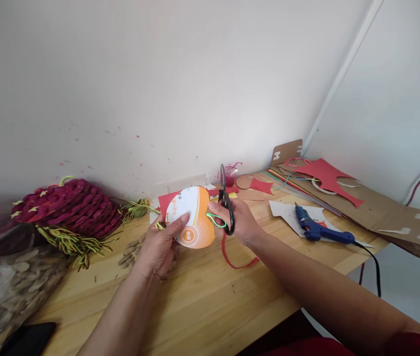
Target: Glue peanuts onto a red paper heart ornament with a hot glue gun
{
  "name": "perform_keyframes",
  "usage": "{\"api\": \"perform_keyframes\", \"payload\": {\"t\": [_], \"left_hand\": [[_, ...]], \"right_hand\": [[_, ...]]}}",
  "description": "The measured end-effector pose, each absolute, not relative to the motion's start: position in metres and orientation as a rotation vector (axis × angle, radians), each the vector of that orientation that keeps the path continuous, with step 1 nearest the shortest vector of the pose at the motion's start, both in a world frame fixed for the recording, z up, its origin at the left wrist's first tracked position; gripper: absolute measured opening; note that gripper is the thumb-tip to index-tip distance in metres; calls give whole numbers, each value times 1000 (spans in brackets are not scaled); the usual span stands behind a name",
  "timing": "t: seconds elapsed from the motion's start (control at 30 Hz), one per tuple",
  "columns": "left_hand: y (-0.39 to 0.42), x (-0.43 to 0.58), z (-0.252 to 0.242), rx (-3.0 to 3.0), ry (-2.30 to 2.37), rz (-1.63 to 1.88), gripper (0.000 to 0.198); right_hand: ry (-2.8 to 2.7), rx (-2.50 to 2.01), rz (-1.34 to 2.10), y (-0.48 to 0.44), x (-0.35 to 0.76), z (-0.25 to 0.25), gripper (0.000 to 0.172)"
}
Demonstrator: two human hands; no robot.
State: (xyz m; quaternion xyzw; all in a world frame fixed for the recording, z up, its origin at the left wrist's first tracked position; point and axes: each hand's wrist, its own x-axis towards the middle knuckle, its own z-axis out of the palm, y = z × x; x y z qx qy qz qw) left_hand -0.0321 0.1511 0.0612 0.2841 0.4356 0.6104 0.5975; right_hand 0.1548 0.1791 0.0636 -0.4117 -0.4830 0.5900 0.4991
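My left hand point(165, 240) pinches a rounded cardboard cutout point(191, 207), printed white and orange, with the thumb flat on its face. A notch shows on the cutout's right side, where a loop of bright green cord point(217, 220) sticks out. My right hand point(245, 222) holds black-handled scissors point(226, 202), blades pointing up and apart from the cutout. The right thumb and fingers are at the cutout's edge near the green loop. A yellow-green cord end shows by my left fingers. Below my right hand a curved red strip point(228, 257) lies on the wooden table point(202, 296).
A blue glue gun point(321, 230) rests on white paper to the right, its black cord hanging off the edge. Cardboard sheets point(388, 217) and red paper scraps point(324, 175) lie beyond. Maroon yarn-covered pieces point(72, 205) and a bag of brown pieces point(13, 287) are at left.
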Motion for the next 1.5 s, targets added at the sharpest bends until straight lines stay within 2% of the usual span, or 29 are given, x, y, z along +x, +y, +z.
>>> {"api": "perform_keyframes", "payload": {"t": [0.2, 0.37, 0.63, 0.87, 1.5], "left_hand": [[150, -27, 60, 582, 1013, 1493, 60], [147, -22, 58, 574, 1007, 1492, 67], [141, -14, 60, 584, 1010, 1453, 75], [137, -10, 64, 581, 1002, 1452, 81], [136, -9, 64, 602, 976, 1456, 86]], "right_hand": [[-1357, -1056, 1560, 173, 161, 48, 61], [-1467, -967, 1615, 165, 159, 49, 58], [-1521, -943, 1541, 166, 161, 50, 57], [-1566, -983, 1515, 168, 167, 48, 48], [-1564, -1082, 1389, 166, 165, 52, 57]]}}
